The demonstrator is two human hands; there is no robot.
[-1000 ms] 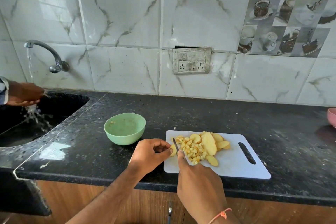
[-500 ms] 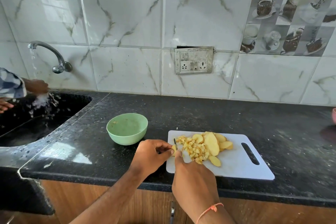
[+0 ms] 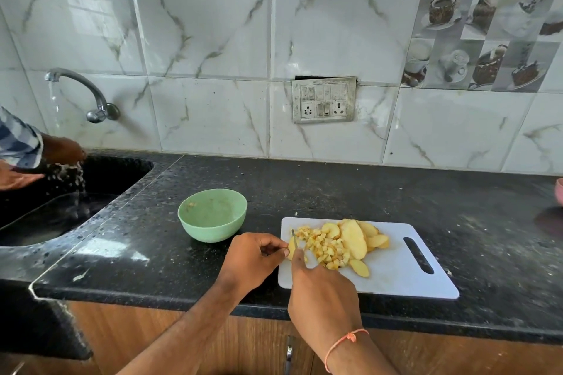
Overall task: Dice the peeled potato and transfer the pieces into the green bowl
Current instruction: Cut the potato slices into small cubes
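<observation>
White cutting board (image 3: 396, 277) sits near the desk's (image 3: 335, 192) front edge, potato slices (image 3: 353, 237) and diced pieces (image 3: 326, 248) piled on its left half. Your left hand (image 3: 253, 256) pinches a potato slice (image 3: 291, 248) at the board's left edge. Your right hand (image 3: 320, 292) is curled round a knife (image 3: 293, 234), blade tip up beside that slice. Green bowl (image 3: 212, 215) stands just left of the board, only scraps inside.
</observation>
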